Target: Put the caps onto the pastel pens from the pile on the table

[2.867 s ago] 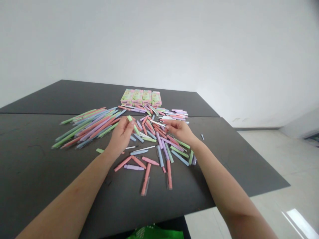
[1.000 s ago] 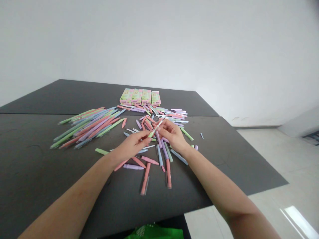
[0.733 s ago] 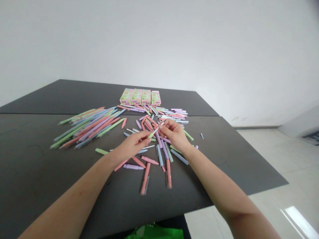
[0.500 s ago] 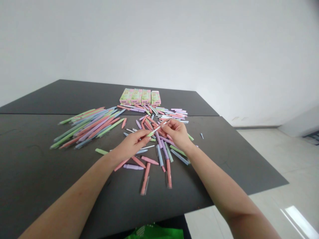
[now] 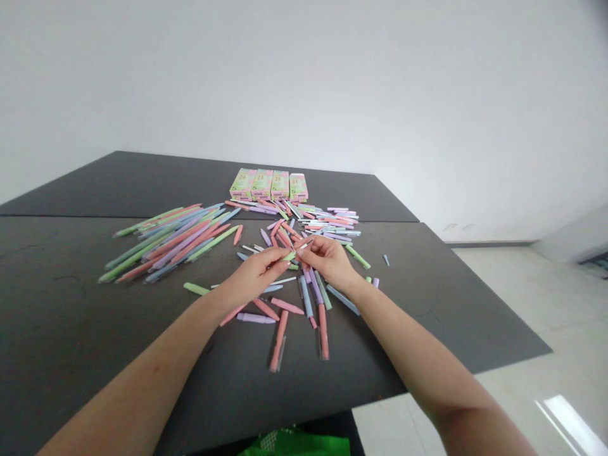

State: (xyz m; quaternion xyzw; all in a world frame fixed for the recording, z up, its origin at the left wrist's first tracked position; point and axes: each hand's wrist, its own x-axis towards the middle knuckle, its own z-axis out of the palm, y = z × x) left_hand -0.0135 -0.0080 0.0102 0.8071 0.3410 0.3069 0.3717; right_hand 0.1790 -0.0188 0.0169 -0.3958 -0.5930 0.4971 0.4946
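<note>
My left hand is closed in a pinch on a light green pen barrel part, whose far end sticks out past the fingertips. Close beside it, my right hand pinches a thin white pen refill in line with the green part. The fingertips of both hands nearly meet, so the join between refill and barrel is mostly hidden. Below and around the hands lie loose pen parts: a purple barrel, a red piece with a clear cap and a blue piece.
To the left lies a pile of long pens in several colours. Behind are several small pink-green boxes in a row, with white refills and more pens to their front right. A small blue tip lies apart on the dark table.
My right hand has moved left and slightly down towards my left hand. Less of the white refill shows between them now. A green pen part at right is more exposed.
</note>
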